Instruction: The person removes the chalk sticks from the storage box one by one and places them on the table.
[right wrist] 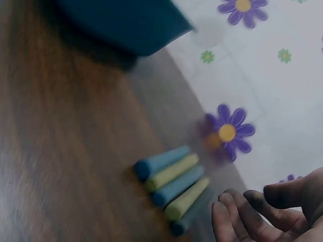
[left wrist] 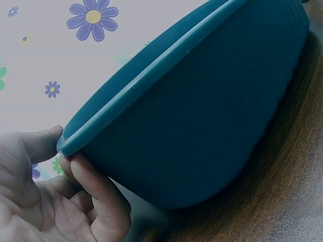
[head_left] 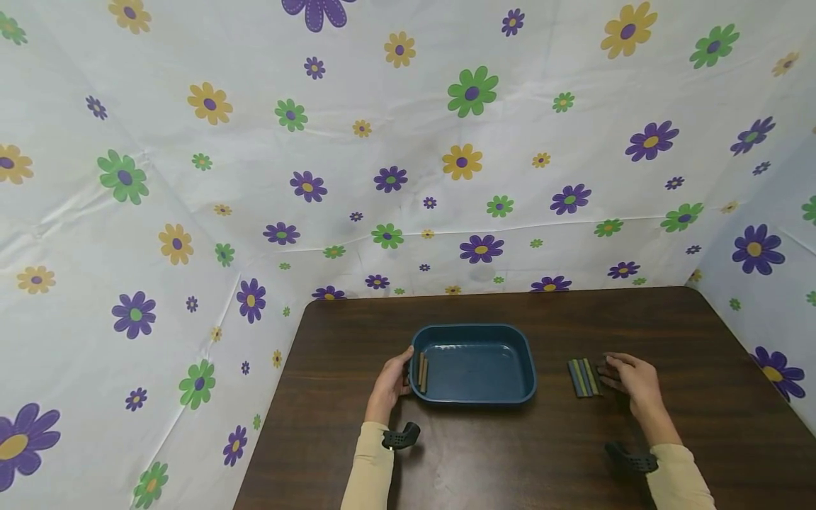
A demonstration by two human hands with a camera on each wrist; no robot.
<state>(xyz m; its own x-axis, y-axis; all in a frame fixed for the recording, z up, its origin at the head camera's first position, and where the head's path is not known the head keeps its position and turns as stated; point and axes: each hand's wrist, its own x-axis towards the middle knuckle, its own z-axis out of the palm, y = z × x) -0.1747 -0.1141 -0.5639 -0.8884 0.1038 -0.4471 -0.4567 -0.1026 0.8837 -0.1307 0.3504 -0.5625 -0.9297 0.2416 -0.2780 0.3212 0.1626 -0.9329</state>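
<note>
A blue rectangular basin (head_left: 472, 403) stands on the table, with two brown chalk-like sticks (head_left: 423, 373) lying along its left inner wall. At its left end my left hand (head_left: 390, 382) pinches the rim between thumb and fingers; the left wrist view shows this hand (left wrist: 65, 196) close up. Right of the basin lies a side-by-side row of several chalk-like sticks (right wrist: 174, 174), blue and yellow-green by turns, with a dark one at the end. My right hand (head_left: 634, 382) hovers just right of the row, fingers loosely bent, holding nothing visible. Its fingertips (right wrist: 233, 199) look dark-smudged.
The dark brown wooden table (head_left: 497, 453) has rounded far corners. A white flower-patterned sheet (head_left: 408, 212) hangs behind it and along both sides. Each wrist wears a black band-like mount (head_left: 401, 436).
</note>
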